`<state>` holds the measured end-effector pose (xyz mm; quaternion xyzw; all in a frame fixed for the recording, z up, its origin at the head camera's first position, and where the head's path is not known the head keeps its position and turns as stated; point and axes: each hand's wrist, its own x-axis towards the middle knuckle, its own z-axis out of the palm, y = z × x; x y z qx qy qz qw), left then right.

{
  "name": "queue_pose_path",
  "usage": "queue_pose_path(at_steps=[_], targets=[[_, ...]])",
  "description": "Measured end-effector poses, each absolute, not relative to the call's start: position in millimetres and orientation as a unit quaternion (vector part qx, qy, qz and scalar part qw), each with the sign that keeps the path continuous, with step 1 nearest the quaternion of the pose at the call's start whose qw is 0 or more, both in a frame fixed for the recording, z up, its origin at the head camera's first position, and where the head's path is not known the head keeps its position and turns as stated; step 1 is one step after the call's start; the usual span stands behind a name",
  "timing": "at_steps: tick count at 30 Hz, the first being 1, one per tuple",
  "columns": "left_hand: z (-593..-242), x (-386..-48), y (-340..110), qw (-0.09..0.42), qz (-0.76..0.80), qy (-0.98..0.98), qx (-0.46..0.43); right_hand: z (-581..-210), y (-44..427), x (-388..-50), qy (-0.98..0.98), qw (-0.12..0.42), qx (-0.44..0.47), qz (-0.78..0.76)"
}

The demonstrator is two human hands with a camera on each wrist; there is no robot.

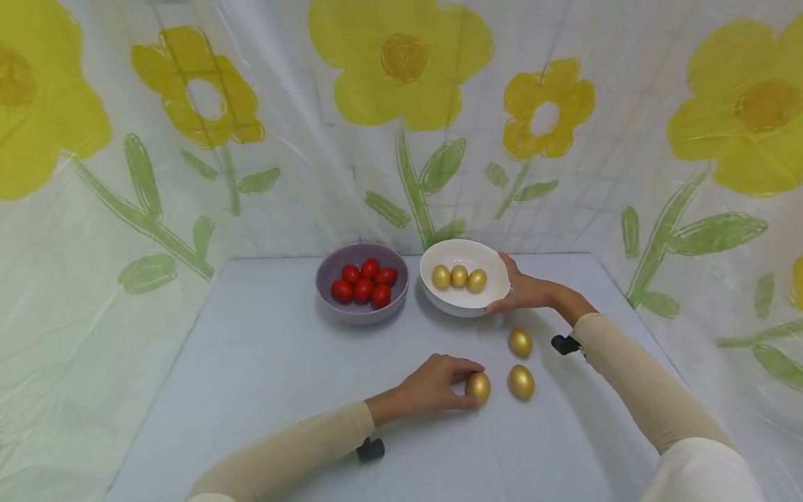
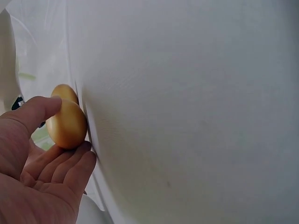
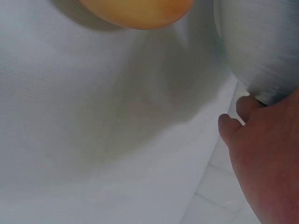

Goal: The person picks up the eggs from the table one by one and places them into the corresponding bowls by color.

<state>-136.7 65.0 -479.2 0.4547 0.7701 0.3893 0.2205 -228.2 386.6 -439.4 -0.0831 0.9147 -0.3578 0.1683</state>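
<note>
On the pale table, my left hand [image 1: 436,385] has its thumb and fingers around a golden egg [image 1: 478,388]. In the left wrist view the thumb lies on this egg [image 2: 67,128], with the fingers beneath it and another golden egg [image 2: 63,90] behind. My right hand [image 1: 525,287] grips the right side of a white bowl [image 1: 461,302] holding three golden eggs [image 1: 459,276]. Two more golden eggs lie on the table, one nearer the bowl [image 1: 520,342] and one closer to me [image 1: 521,382]. The right wrist view catches the bowl's outer wall [image 3: 261,42] and part of an egg [image 3: 140,11].
Left of the white bowl stands a purple bowl [image 1: 360,315] with several red eggs [image 1: 363,290]. A translucent curtain [image 1: 282,209] printed with yellow flowers hangs behind the table [image 1: 263,362] and along its sides.
</note>
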Motion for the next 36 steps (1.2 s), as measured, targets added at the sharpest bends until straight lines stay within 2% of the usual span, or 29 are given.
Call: queue_pose_path(at_steps=[10, 15, 25, 36], targets=[[-477, -138, 65, 0.23, 0.401, 0.761, 0.455, -442, 387, -228, 0.913, 0.171, -0.079, -0.362], [-460, -147, 65, 0.224, 0.45, 0.731, 0.461, -441, 386, -228, 0.913, 0.17, -0.086, -0.361], [-416, -181, 65, 0.163, 0.486, 0.725, 0.46, -441, 386, -229, 0.906, 0.166, -0.103, -0.376], [-391, -229, 72, 0.082, 0.482, 0.761, 0.427, -441, 387, -229, 0.903, 0.157, -0.1, -0.386]])
